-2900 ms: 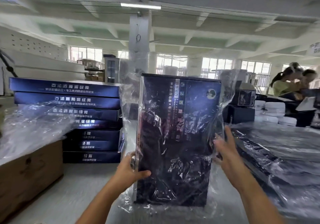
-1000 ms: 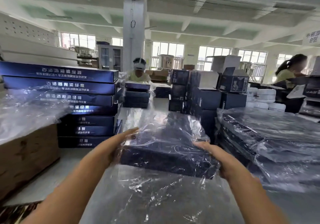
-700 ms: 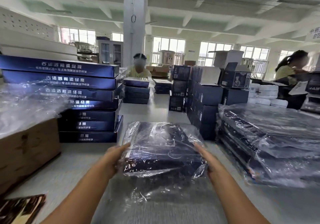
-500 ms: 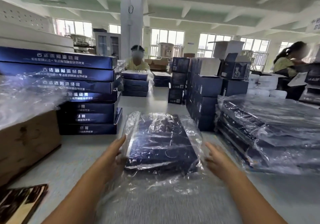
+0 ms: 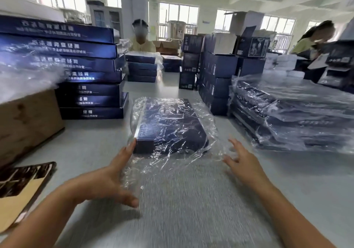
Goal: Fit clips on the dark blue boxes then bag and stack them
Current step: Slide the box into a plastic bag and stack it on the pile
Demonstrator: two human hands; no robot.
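A dark blue box (image 5: 168, 125) lies flat on the grey table (image 5: 191, 209), inside a clear plastic bag (image 5: 172, 163) whose loose open end spreads toward me. My left hand (image 5: 113, 177) is open, its fingertips touching the box's near left corner through the plastic. My right hand (image 5: 243, 163) hovers open with spread fingers just right of the bag, holding nothing. A stack of unbagged dark blue boxes (image 5: 90, 75) stands at the left. A pile of bagged boxes (image 5: 291, 113) lies at the right.
A cardboard carton (image 5: 28, 121) topped with loose plastic bags (image 5: 28, 75) sits at the far left. A flat printed card (image 5: 21, 188) lies at the near left edge. Upright dark boxes (image 5: 216, 75) stand behind. Two people work at the far tables.
The bagged box went from upright in both hands to flat on the table. My right hand has let go and moved off to the right; my left hand slid back to the near corner.
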